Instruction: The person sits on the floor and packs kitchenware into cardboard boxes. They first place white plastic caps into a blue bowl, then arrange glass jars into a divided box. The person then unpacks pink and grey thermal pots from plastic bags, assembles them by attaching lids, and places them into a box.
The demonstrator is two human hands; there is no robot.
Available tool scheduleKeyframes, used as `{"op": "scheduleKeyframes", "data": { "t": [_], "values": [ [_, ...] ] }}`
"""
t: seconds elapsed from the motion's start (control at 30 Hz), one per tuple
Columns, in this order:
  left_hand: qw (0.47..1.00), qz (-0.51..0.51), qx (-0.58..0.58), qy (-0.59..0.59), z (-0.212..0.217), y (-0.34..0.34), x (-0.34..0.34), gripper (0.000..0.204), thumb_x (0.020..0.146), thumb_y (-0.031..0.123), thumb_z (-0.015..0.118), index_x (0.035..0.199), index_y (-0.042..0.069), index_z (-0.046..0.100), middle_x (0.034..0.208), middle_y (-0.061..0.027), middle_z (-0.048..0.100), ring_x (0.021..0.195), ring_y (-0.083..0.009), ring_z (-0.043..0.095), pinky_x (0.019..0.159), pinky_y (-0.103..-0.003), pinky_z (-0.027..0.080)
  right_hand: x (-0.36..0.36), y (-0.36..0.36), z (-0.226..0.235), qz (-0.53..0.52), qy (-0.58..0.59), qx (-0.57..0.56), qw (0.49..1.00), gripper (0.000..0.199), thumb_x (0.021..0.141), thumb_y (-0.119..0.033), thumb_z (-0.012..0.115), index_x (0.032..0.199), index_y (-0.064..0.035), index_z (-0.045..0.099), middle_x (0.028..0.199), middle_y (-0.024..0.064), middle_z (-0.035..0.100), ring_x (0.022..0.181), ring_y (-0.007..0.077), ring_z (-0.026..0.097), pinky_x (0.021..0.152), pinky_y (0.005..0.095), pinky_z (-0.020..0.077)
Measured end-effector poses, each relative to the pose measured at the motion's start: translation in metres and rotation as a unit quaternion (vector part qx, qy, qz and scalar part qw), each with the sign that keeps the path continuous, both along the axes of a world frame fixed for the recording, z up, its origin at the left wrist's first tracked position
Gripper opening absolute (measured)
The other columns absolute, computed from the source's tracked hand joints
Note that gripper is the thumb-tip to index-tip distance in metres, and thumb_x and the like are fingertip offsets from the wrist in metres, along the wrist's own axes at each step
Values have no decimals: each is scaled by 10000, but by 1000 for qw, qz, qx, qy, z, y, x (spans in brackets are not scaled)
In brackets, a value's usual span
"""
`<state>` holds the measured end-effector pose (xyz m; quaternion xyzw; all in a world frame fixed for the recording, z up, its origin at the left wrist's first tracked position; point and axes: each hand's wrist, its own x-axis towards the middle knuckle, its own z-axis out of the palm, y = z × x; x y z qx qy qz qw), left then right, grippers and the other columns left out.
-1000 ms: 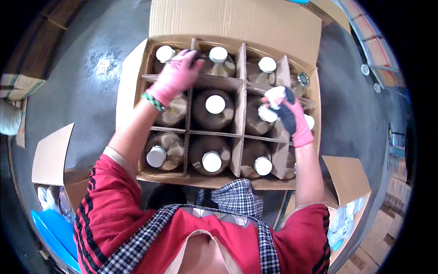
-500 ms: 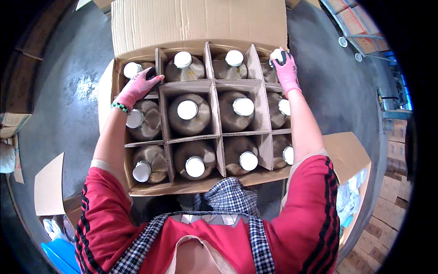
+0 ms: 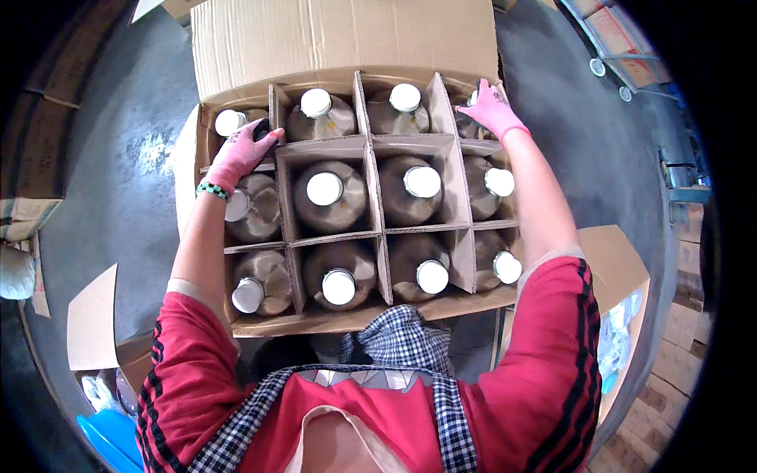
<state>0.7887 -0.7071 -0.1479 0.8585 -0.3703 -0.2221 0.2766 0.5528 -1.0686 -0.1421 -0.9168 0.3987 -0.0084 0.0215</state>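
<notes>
In front of me stands a cardboard box (image 3: 371,322) of large clear bottles with white caps, split by a cardboard divider (image 3: 378,189) into cells. My left hand (image 3: 246,148), in a pink glove with dark fingertips, is closed on the divider near the far left cell. Its wrist partly covers the bottle below. In the far right cell, my pink-gloved right hand (image 3: 495,114) has thumb and fingers apart around the neck of a bottle (image 3: 467,126). That bottle's cap is mostly hidden. Another white-capped bottle (image 3: 325,191) stands upright in a middle cell.
The box's far flap (image 3: 343,39) is folded outward. An open carton (image 3: 619,276) with clear plastic inside stands at the near right, another carton (image 3: 93,319) at the near left beside a blue object (image 3: 109,437). Stacked cartons (image 3: 686,315) line the right side.
My right hand has loosened from the cap in the far right cell, its fingers now spread. The right-column bottles lean a little further right. My left hand stays at the divider.
</notes>
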Motion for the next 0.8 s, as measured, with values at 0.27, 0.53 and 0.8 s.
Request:
{"op": "scheduleKeyframes", "data": {
  "t": [0.27,0.53,0.8],
  "values": [
    [998,14,52,-34,13,3,-9,575,782,476,495,1097,-5,506,1035,-204,557,993,-299,525,849,-357,397,14,4,3,11,35,22,999,601,721,-469,542,1097,-4,486,1118,188,508,1043,301,483,869,355,399],
    [964,16,-247,-98,32,34,-25,342,690,163,634,988,45,515,906,-159,564,874,-277,544,768,-350,430,-16,15,-6,56,-56,-36,996,776,726,-515,560,1204,62,357,1213,255,383,1138,343,368,951,385,309],
    [958,59,-206,-191,62,221,-184,430,642,162,670,1021,63,493,1018,-159,456,943,-323,492,787,-356,430,-158,268,61,115,-226,37,967,784,769,-374,592,1282,58,186,1260,281,306,1164,384,329,976,484,246]
  ]
}}
